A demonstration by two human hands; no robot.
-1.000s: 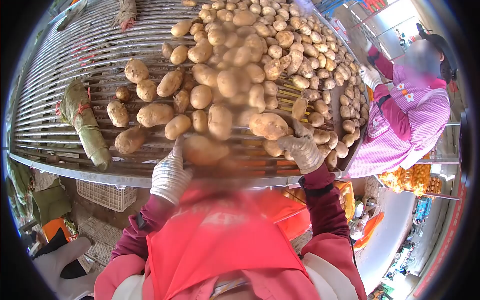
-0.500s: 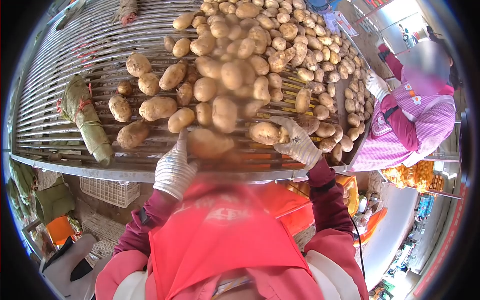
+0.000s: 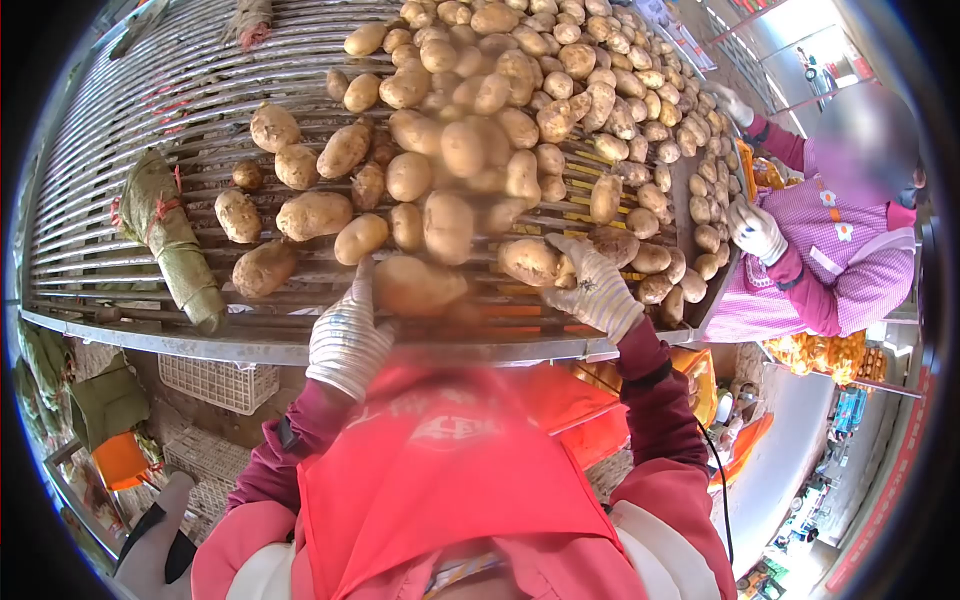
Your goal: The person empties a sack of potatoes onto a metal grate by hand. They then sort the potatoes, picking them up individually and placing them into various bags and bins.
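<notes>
Long axis sideways, a potato (image 3: 528, 262) lies beside the right hand (image 3: 598, 292).

You can't read any wording with certainty here. On the chest of your bright red fabric apron (image 3: 455, 500) there is white printing (image 3: 450, 428), too blurred for you to make out a word or brand. Along the long red strip (image 3: 893, 490) at your far right, small marks may be lettering, but they are illegible.
</notes>
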